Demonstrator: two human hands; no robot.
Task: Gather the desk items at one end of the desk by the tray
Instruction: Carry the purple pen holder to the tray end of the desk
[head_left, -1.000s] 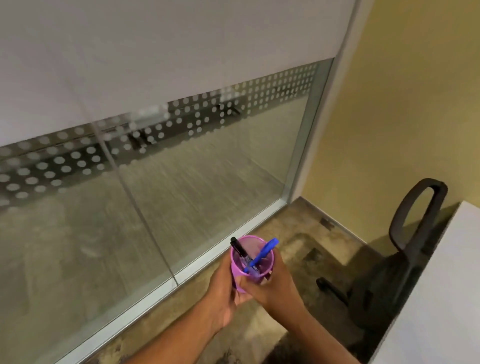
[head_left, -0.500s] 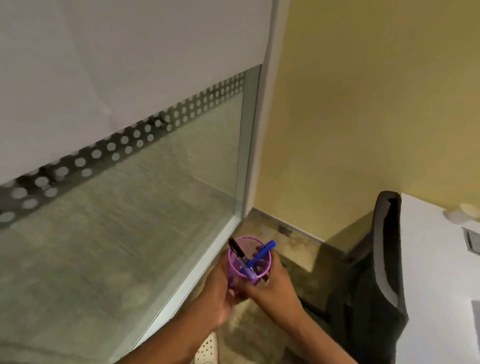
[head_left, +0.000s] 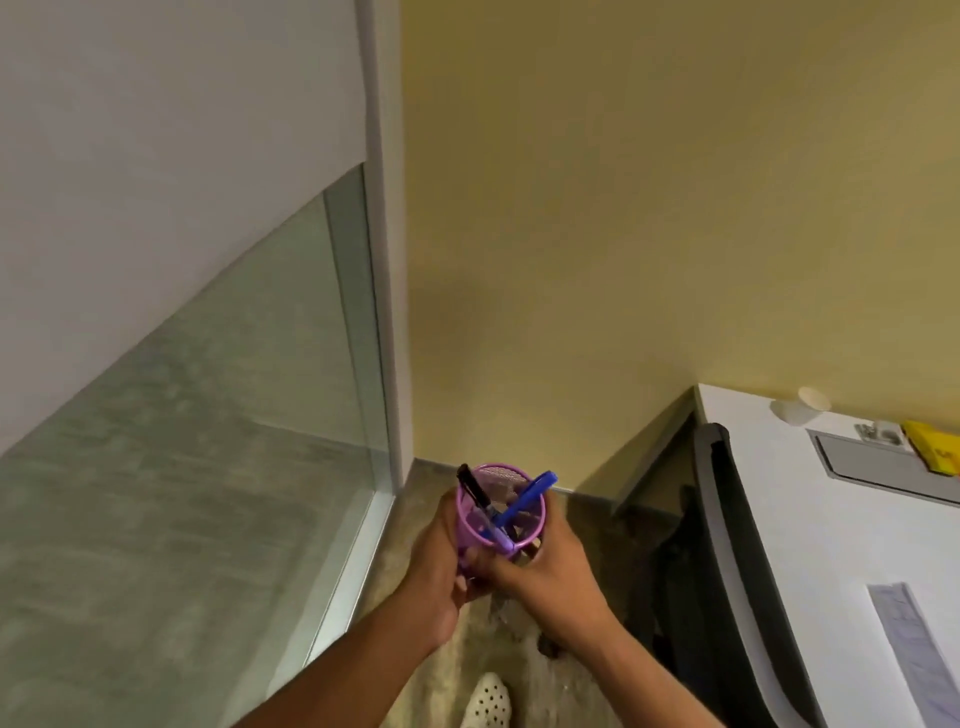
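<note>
A white desk (head_left: 810, 519) sits at right, an office chair (head_left: 727, 545) against it. Over the floor, left hand (head_left: 441, 561) and right hand (head_left: 540, 571) clasp an upright purple mesh pen cup (head_left: 501, 512); its black marker (head_left: 474, 486) leans left, blue marker (head_left: 524, 499) right.

Both hands, left hand (head_left: 441, 566) and right hand (head_left: 540, 571), wrap a purple mesh pen cup (head_left: 500, 512) above the floor; a black pen (head_left: 471, 486) and blue pen (head_left: 524, 498) lean inside. At right, the white tabletop (head_left: 810, 530) carries a paper cup (head_left: 800, 408), a grey tray (head_left: 872, 462) and a ruler (head_left: 914, 649).
</note>
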